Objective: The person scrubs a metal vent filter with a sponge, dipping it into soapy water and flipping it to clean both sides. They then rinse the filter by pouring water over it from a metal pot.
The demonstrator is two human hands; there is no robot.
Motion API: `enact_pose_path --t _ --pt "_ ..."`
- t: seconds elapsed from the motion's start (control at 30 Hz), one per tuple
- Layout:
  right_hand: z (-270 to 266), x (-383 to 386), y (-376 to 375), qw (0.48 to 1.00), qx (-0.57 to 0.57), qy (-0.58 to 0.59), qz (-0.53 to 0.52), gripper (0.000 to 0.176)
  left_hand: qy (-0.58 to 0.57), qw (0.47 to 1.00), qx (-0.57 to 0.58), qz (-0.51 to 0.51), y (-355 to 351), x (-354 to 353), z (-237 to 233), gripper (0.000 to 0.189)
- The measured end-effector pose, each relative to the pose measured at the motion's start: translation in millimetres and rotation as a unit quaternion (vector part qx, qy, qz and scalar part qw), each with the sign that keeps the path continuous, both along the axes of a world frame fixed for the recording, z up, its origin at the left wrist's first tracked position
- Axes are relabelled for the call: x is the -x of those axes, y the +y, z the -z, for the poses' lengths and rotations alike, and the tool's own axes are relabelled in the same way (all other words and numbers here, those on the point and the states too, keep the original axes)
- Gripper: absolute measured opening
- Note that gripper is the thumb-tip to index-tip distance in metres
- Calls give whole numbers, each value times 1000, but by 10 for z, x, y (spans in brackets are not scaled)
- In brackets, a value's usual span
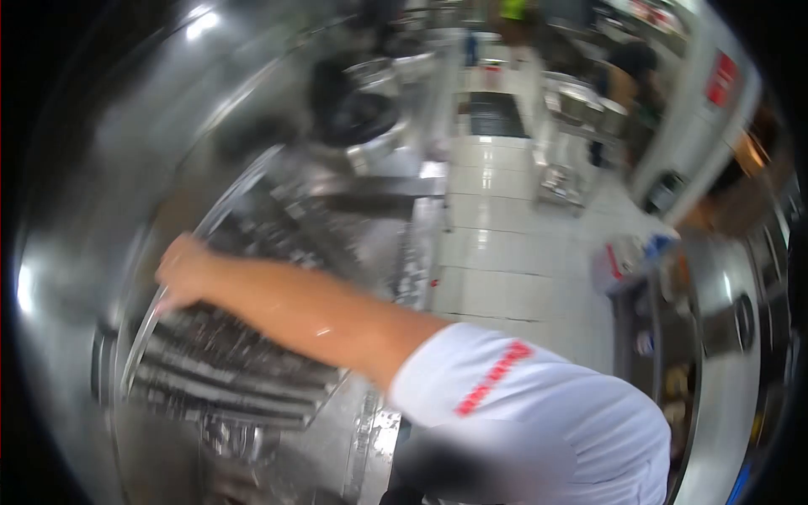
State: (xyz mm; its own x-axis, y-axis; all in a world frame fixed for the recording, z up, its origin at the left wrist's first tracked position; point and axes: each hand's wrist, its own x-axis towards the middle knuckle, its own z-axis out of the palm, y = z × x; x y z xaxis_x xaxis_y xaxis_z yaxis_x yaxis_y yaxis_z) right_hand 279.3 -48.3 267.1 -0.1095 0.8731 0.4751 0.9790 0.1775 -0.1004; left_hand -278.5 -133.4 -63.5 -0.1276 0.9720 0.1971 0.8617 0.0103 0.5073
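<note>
My right hand (183, 271) reaches across to the left, its fingers closed round the raised rim of a large metal slatted panel (223, 370). White specks like suds or water cover the panel, which lies tilted over a steel surface (324, 450). The forearm crosses above the panel, and the sleeve is white with red lettering. My left hand does not show. Motion blurs much of the metal.
Pots (366, 109) stand beyond the panel. Right of the steel edge runs a white tiled floor (488, 244) with a dark mat (497, 114). A metal cart (562, 126) and shelving (644, 328) stand to the right. Blurred people are at the back.
</note>
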Motion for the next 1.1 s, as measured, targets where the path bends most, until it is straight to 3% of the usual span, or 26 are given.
enact_pose_path --t 0.07,0.1,0.13,0.17,0.23,0.33,0.37,0.4,0.47,0.57,0.63,0.73,0.8,0.93,1.03,1.1 --pt "-30 -49 -159 1000 -5 22 -15 65 -128 985 -109 41 -104 -328 -657 37" --pt "78 -36 -78 997 -57 55 -23 65 -179 970 -162 -13 -303 -1257 -1274 29" --pt "-21 -50 -150 998 -21 38 -43 67 -227 964 -128 -52 -312 -1826 -1691 31" --pt "8 -33 -18 998 -22 19 -49 71 -132 972 -190 -31 -204 -2211 -1885 38" --pt "-79 48 -83 999 -29 11 -42 72 -184 932 -310 39 67 -2834 -2105 35" --pt "-4 58 -62 995 -92 7 -48 74 -143 883 -438 89 405 -3587 -2494 31" --pt "-13 59 -90 995 -85 7 -52 74 -159 858 -479 98 597 -3723 -2426 31" --pt "-15 43 -125 996 -75 8 -50 73 -154 866 -468 79 561 -3864 -2442 32" --pt "44 32 -132 994 -86 14 -64 72 -79 872 -479 65 684 -3816 -2178 39" --pt "15 5 -70 989 -127 22 -69 70 -11 854 -510 104 793 -3719 -2251 44" --pt "14 41 -67 991 -112 10 -67 68 -39 847 -522 92 957 -3797 -2459 49" --pt "73 17 -23 985 -152 19 -79 66 -39 833 -544 93 1022 -3880 -2366 45" --pt "85 0 -9 987 -144 19 -70 67 -72 872 -475 92 843 -3857 -2109 42" --pt "90 40 1 986 -156 18 -62 67 -128 905 -379 144 625 -3716 -2322 49" --pt "97 32 13 985 -159 13 -68 67 -179 857 -469 119 793 -3780 -2650 41" --pt "101 10 22 986 -154 10 -62 67 -210 856 -458 113 830 -3769 -2473 40"
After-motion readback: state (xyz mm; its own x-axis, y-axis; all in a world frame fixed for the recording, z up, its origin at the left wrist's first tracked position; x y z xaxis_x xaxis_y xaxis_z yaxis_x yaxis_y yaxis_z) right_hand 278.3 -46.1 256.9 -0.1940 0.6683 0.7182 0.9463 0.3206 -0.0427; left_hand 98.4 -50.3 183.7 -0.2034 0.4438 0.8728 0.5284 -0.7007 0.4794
